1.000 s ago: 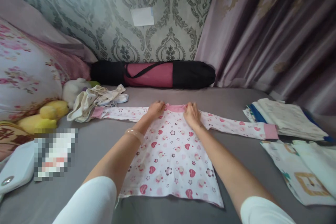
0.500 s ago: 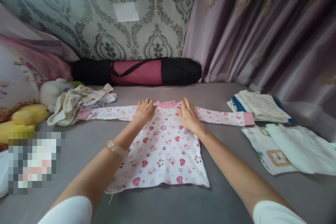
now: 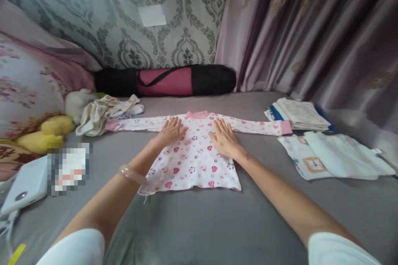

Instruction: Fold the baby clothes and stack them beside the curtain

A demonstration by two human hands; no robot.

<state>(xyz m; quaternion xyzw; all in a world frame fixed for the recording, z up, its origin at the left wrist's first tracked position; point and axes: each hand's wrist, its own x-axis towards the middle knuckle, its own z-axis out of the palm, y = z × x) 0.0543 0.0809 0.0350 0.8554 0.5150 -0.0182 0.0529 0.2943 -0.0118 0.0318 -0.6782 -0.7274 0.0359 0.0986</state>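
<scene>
A small white long-sleeved shirt with pink cuffs, a pink collar and printed hearts and flowers lies spread out, both sleeves stretched sideways. My left hand rests flat on its left shoulder area, fingers extended. Across the chest from it, my right hand lies open on the right side below the shoulder, fingers apart. Neither hand grips the cloth. The left cuff touches a loose heap of pale clothes.
A grey sheet lies beneath everything. Folded cloths and a pale green folded piece sit at right. A black and red long bag lies along the wall. Plush toys and a white device with a cable are at left.
Both hands have flattened out and moved slightly down from the shirt's shoulders, with the fingers more spread. The camera view has shifted a little; the shirt remains spread.
</scene>
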